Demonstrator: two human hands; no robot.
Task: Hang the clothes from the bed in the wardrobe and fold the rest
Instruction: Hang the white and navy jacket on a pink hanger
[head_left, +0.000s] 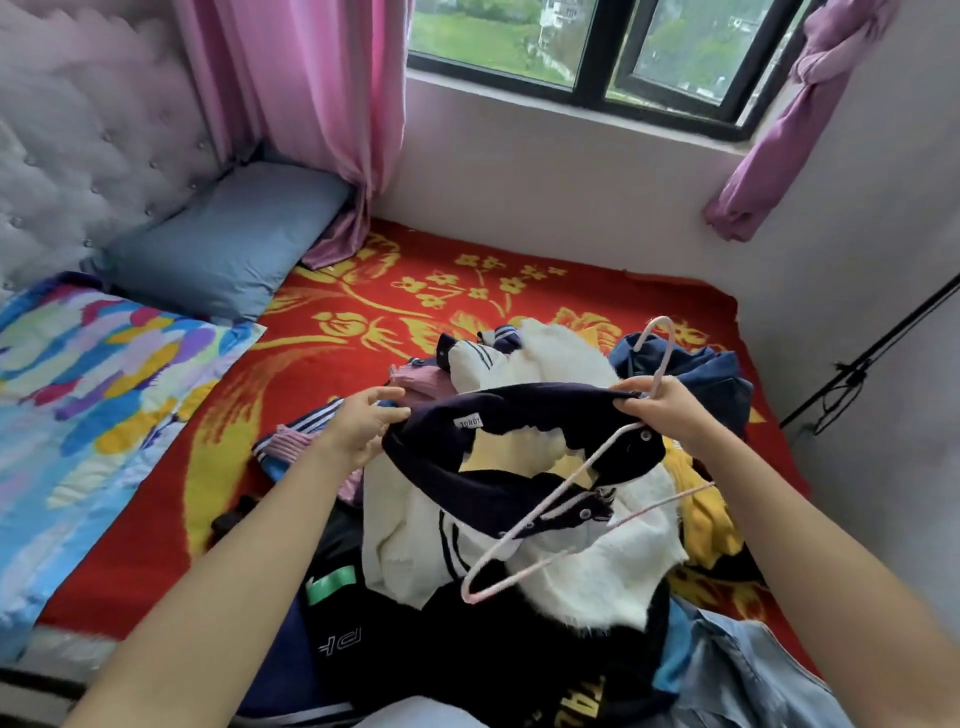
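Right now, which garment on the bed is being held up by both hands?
The cream jacket with the navy collar; the other clothes lie loose in the pile.

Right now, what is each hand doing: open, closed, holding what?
Left hand: closed on the dark collar of the cream jacket.
Right hand: closed on the collar's other end, with the pink hanger in the same grip.

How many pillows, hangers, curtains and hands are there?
Pillows: 1, the blue pillow
Hangers: 1, the pink hanger
Curtains: 2, the pink curtain and the purple curtain
Hands: 2, the left hand and the right hand
Total: 6
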